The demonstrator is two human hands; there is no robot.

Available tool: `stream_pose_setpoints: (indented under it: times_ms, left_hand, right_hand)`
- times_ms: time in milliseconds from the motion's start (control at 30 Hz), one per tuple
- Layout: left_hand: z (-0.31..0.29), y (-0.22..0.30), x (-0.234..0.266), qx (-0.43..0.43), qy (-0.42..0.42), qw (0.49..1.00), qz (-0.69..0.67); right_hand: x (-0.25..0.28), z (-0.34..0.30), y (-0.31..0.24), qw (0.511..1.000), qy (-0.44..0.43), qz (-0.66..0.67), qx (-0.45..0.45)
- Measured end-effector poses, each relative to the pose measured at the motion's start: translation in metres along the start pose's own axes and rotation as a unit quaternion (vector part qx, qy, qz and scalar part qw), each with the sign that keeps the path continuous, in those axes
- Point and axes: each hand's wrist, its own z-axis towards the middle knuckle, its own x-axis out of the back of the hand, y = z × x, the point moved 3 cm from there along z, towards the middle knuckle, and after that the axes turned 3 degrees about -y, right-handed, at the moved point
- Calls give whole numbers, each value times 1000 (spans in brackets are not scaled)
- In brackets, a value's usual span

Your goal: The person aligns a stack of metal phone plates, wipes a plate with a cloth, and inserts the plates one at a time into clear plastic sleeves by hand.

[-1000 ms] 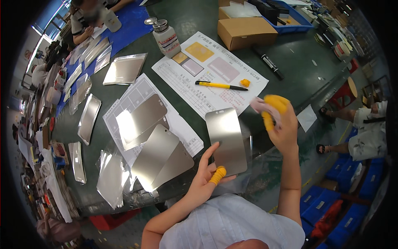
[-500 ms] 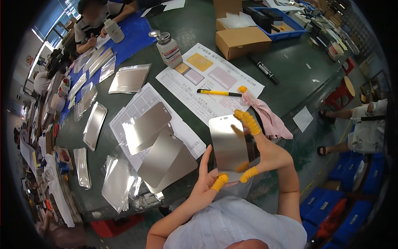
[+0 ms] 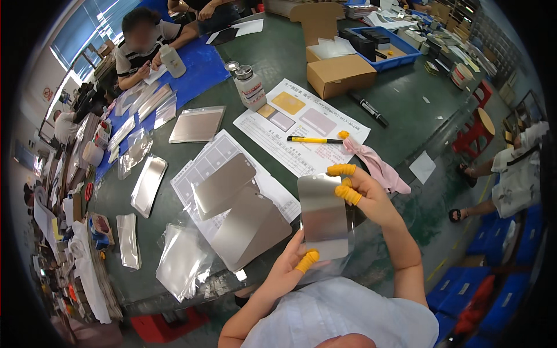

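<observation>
The left hand [image 3: 288, 270] and right hand [image 3: 371, 196] gripped a silvery round-cornered plate [image 3: 324, 223] over the green surface [image 3: 278, 49]; the blue tray [image 3: 400, 62] held black box-shaped items [image 3: 376, 39]; the open cardboard box [image 3: 341, 80] held white sheets [image 3: 332, 48].

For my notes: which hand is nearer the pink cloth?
Right. The right hand is just in front of the pink cloth; the left hand is farther, at the lower left of the shiny plate.

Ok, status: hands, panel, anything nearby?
Left hand at lower left of silver panel. Right hand at its upper right corner. Pink cloth just beyond right hand.
</observation>
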Motion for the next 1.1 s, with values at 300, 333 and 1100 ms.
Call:
stream_pose_setpoints:
  times_ms: [300, 333, 1100]
  left_hand:
    - [-17, 4, 7, 8, 52, 998, -46]
    - [-18, 2, 9, 13, 75, 996, -49]
    - [36, -15, -11, -4, 143, 986, -87]
  right_hand:
    - [-13, -1, -8, 998, 70, 4, -5]
    - [-14, -3, -7, 996, 82, 1, -24]
    - [51, 25, 16, 745, 260, -610, 68]
